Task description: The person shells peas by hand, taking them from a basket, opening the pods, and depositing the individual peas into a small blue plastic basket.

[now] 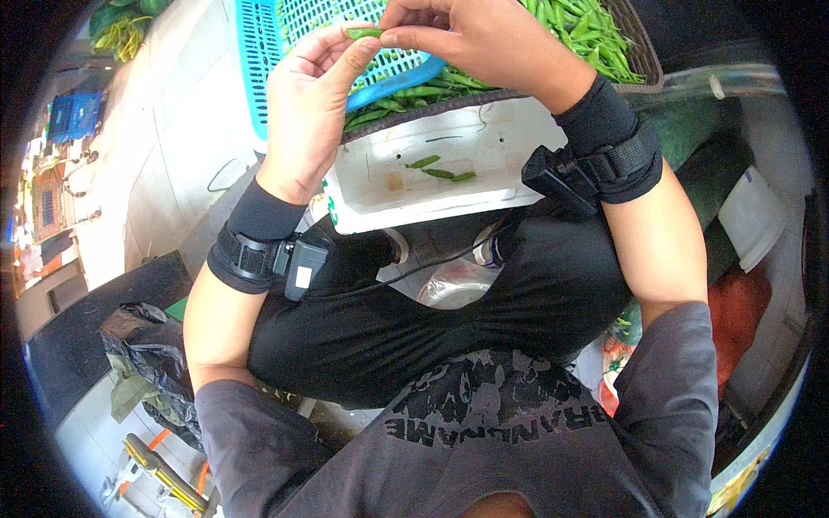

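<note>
Between the fingertips of both hands is a green pea pod (364, 33). My left hand (317, 90) pinches it with thumb and index finger, and my right hand (447, 32) grips its right end. Both hands are above a light blue perforated plastic basket (254, 84) that holds loose green peas (304, 14). Under and beside that basket lie many whole pea pods (579, 32) in a dark brown basket (638, 39). Closer to me, a white foam box (447, 201) has several pods (439, 173) on its floor.
Black trousers (440, 337) cover my legs just below the foam box. A black cable (414, 267) runs between the wrist-worn devices. Black plastic bags (152, 349) lie to the left, a yellow-and-white folding frame (162, 472) at lower left. A red bag (745, 324) sits at right.
</note>
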Motion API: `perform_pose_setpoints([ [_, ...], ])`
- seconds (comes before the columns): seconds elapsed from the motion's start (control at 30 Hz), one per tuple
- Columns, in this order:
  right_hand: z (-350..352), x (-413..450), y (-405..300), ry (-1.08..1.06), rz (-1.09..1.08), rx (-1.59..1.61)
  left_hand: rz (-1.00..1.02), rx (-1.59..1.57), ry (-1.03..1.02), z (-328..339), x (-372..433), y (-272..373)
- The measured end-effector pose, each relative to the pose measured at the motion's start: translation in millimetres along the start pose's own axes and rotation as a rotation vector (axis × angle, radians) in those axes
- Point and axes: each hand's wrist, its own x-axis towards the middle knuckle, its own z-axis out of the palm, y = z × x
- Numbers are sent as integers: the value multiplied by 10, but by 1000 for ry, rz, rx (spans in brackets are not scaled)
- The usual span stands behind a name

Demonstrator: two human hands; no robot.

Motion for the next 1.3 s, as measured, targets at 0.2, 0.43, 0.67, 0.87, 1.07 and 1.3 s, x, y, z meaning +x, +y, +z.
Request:
perform_pose_setpoints([
  [0.2, 35, 22, 10, -10, 36, 53, -12, 18, -17, -43, -6, 7],
  [0.43, 57, 34, -15, 14, 44, 62, -31, 15, 14, -64, 13, 2],
  [0.67, 95, 52, 20, -24, 233, 448, -56, -132, 0, -112, 32, -31],
  [0.87, 132, 90, 85, -47, 386, 645, -97, -269, -40, -90, 30, -13],
  [1.07, 163, 90, 44, -32, 371, 532, -75, -214, -29, -103, 40, -15],
  [1.3, 222, 86, 5, 86, -40, -62, -7, 55, 54, -64, 27, 10],
])
